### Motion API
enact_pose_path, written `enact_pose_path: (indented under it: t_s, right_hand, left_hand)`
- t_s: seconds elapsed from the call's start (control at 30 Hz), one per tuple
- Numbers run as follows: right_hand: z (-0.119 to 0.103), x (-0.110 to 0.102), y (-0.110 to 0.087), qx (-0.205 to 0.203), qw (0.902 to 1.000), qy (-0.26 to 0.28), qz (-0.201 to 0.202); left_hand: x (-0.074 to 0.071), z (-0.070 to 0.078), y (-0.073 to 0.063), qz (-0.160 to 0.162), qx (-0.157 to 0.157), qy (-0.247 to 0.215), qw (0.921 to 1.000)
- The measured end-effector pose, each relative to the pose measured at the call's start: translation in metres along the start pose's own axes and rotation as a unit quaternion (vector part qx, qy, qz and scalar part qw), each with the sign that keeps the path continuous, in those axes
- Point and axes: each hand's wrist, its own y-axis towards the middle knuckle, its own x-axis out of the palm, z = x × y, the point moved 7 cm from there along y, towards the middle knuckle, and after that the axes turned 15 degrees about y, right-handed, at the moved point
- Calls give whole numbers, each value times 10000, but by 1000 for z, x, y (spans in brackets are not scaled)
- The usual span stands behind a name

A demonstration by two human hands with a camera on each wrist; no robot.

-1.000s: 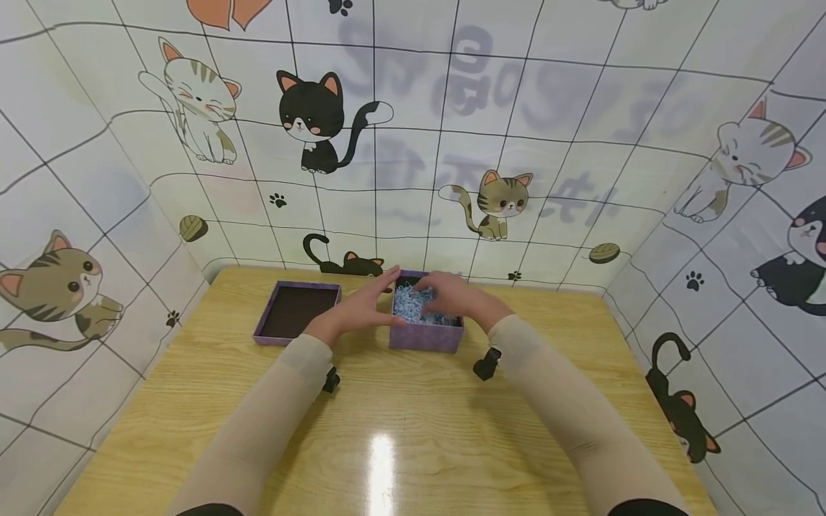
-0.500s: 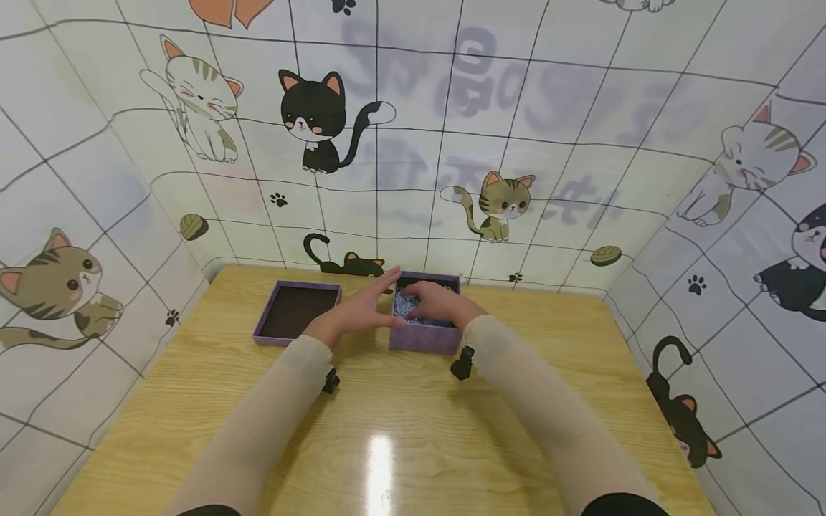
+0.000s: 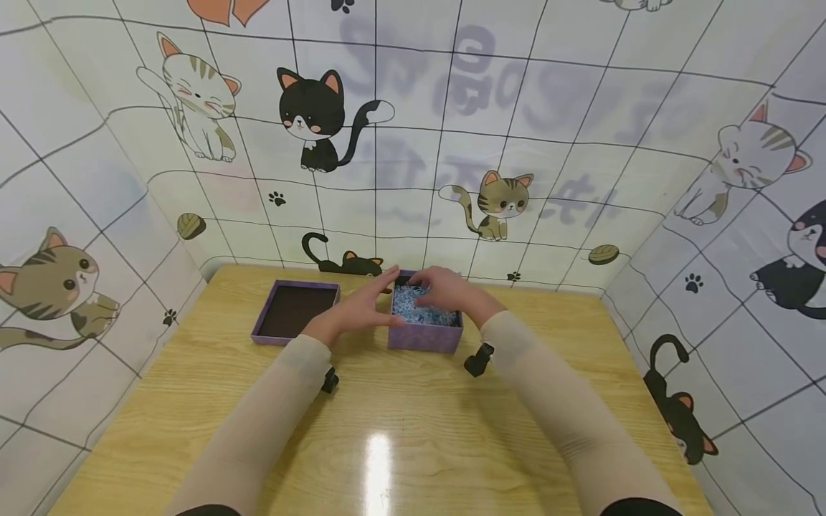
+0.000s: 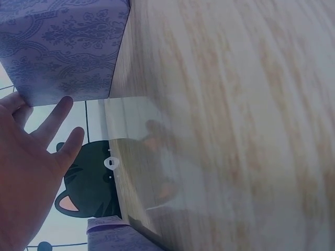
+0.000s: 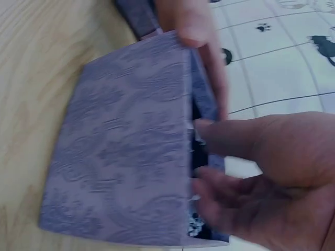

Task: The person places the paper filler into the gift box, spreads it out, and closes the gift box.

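Note:
A purple patterned box (image 3: 424, 338) stands uncovered near the back wall, with blue shredded paper (image 3: 406, 307) inside. My left hand (image 3: 355, 308) holds the box at its left side, thumb at the front corner and fingers toward the back. The left wrist view shows the spread fingertips of that hand right at the box's wall. Over the paper is my right hand (image 3: 448, 292), its fingers bent loosely and its thumb apart from them. In the right wrist view its fingertips (image 5: 207, 183) dip behind the box's near wall, partly hidden.
The matching purple lid (image 3: 295, 312) lies left of the box with its dark inside upward. Both rest on a wooden table (image 3: 400, 416). A cat-printed wall covering (image 3: 413, 143) rises close behind the box and along both sides.
My right hand reached left and lower into the paper, then came back up and right, uncovering more of the paper. My left hand stays at the box's side.

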Motion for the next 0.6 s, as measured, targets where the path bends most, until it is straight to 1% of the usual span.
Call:
enact_pose_path:
  t_s: [0.1,0.2,0.37,0.47,0.6]
  right_hand:
    - [3,-1,-7,303,9991,117,-266]
    - [7,5,-5,494,9971,136,-558]
    - [16,18,2,601,9960,175,-638]
    - [19,25,8,600,9963,20,-621]
    - [22,31,15,652,9956,-293,-606]
  left_hand:
    - [1,1,0,21,-41,29,10000]
    - [0,1,-2,43,-54,78,9999]
    - [0,7,-3,17,33,29,10000]
    - [-1,8,-4,21,27,-14,10000]
    - [-3,8,-4,49,2,45,10000]
